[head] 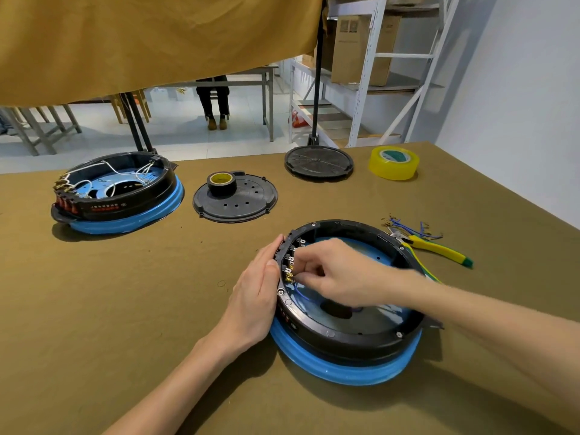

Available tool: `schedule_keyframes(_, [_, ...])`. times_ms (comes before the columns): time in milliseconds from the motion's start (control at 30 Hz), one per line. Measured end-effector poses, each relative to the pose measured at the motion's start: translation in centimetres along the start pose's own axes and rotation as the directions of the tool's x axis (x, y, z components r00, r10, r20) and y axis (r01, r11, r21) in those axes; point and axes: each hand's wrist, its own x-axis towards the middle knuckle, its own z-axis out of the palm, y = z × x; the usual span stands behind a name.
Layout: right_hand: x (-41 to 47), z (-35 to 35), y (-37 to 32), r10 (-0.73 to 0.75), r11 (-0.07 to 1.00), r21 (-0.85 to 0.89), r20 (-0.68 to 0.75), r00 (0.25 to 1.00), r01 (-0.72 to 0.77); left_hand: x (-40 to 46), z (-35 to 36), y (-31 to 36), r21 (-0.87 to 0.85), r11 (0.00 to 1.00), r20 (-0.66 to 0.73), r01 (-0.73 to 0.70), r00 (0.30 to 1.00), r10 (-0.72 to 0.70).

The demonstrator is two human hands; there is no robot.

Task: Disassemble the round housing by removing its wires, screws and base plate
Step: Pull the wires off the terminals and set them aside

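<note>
Centrally, lower right, the round housing [345,309] sits braced by the flat left hand [254,296]; the right hand [332,271] apparently pinches at its terminals [289,271], hiding them. Pliers [436,246] lie just right, second housing [116,193] upper left.

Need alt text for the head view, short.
A person's left hand presses flat against the outer wall of a round black housing on a blue base, while the right hand pinches at brass terminals inside its rim. Pliers lie beside it.

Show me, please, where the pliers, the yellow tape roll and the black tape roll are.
pliers [439,248]: head view, on the yellow handle.
yellow tape roll [393,167]: head view, on its outer side wall.
black tape roll [221,187]: head view, on its outer side.
</note>
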Motion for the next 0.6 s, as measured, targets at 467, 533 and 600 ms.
schedule_keyframes(467, [-0.2,1.6,-0.2,0.101,0.994,0.045,-0.113,0.988,-0.097,0.1,0.1,0.2,0.009,1.0,-0.009,0.004,1.0,-0.004])
schedule_keyframes(533, [-0.1,0.0,0.1,0.034,0.998,0.046,0.002,0.999,-0.034,0.0,0.1,0.2,0.017,1.0,-0.005,0.002,1.0,-0.001])
schedule_keyframes(600, [0.1,-0.5,0.3,0.015,0.999,0.036,0.019,1.0,-0.015,0.0,0.0,0.3,0.023,1.0,-0.006,0.002,1.0,-0.002])
